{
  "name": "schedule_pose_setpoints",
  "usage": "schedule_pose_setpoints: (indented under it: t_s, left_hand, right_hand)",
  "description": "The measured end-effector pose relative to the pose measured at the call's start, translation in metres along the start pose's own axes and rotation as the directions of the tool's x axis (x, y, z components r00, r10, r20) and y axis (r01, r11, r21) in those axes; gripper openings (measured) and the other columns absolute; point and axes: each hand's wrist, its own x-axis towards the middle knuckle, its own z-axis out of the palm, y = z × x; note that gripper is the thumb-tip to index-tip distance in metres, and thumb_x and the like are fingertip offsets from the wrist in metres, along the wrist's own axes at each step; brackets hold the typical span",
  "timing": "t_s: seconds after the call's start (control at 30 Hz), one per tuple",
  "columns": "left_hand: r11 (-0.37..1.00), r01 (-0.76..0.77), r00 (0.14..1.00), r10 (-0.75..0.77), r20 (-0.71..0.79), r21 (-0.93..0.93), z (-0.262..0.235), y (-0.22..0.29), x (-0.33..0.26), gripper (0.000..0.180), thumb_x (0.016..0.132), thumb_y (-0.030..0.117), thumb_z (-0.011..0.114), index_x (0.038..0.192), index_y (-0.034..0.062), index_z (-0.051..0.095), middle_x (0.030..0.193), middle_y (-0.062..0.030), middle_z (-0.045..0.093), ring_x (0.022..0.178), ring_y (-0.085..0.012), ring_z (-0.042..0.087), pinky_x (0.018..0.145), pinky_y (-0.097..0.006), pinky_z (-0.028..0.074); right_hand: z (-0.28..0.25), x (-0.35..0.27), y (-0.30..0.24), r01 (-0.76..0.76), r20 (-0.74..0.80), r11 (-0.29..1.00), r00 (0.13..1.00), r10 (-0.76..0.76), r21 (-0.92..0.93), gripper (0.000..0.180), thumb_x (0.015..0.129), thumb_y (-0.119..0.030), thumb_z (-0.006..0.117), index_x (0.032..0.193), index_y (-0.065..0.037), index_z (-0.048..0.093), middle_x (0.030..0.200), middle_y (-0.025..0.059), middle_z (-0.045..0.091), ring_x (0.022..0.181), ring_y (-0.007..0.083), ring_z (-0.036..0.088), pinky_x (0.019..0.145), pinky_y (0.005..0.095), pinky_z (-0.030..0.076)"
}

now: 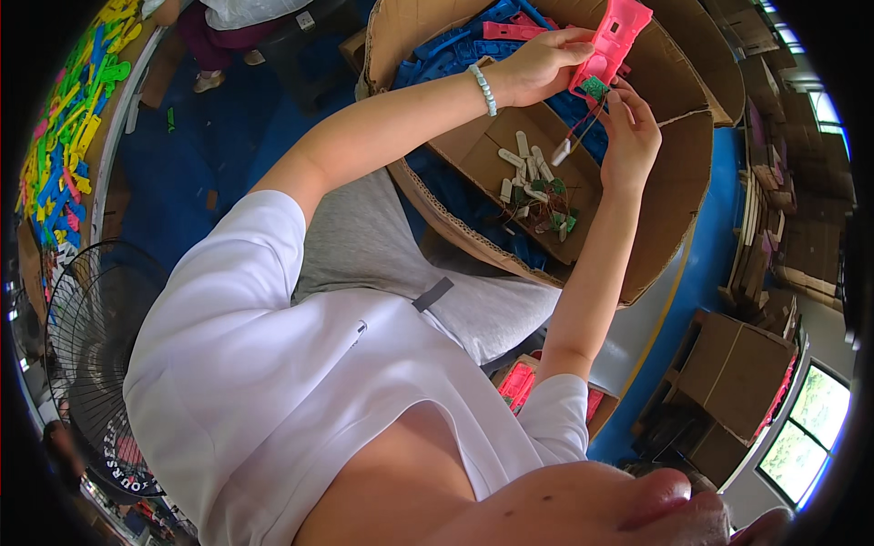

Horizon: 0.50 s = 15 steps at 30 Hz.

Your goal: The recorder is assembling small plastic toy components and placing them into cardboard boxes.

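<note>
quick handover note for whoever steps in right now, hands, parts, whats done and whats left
Left hand: grips the pink plastic shell, held up over the big cardboard box.
Right hand: fingers pinch at the small green circuit board on the shell; its wires and a white part hang loose.
More boards and white parts lie in the small inner box; blue shells sit beyond.
Done: board is at the shell.
Left: whether it is seated cannot be told; wires dangle.

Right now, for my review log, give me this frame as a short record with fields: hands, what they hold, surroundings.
left hand: left hand grips the pink plastic casing
right hand: right hand fingers the small green circuit board at the casing, wires hanging below
below hands: large cardboard box with blue plastic parts; inner cardboard tray of loose boards and white pieces
left edge: floor fan; mixed coloured plastic parts
</note>
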Motion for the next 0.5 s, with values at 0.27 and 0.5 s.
schedule_pose_setpoints:
  t_s: [0.27, 0.5]
  left_hand:
    - [0.947, 0.063, 0.996, -0.040, -0.079, 0.316, -0.015, 0.005, 0.000, 0.037, 0.101, 0.021, 0.049, 0.132, 0.0008, 0.053, 0.109, -0.0101, 0.066, 0.092, -0.0159, 0.067, 0.077, -0.029, 0.055]
    - [0.981, 0.157, 0.975, -0.172, 0.141, 0.115, -0.026, 0.021, 0.008, 0.038, 0.097, 0.030, 0.057, 0.121, 0.0008, 0.059, 0.102, -0.0136, 0.069, 0.080, -0.0207, 0.069, 0.063, -0.030, 0.056]
  right_hand:
    - [-0.025, 0.004, -0.011, 0.326, 0.076, 0.856, 0.943, -0.323, -0.402, 0.010, 0.091, -0.006, 0.065, 0.096, 0.002, 0.065, 0.141, 0.0155, 0.047, 0.120, 0.0229, 0.054, 0.095, 0.0345, 0.049]
    - [-0.030, 0.010, 0.003, 0.123, 0.009, 0.981, 0.992, -0.123, -0.148, 0.012, 0.093, -0.006, 0.062, 0.098, 0.005, 0.062, 0.139, 0.0135, 0.043, 0.111, 0.0193, 0.056, 0.092, 0.0378, 0.051]
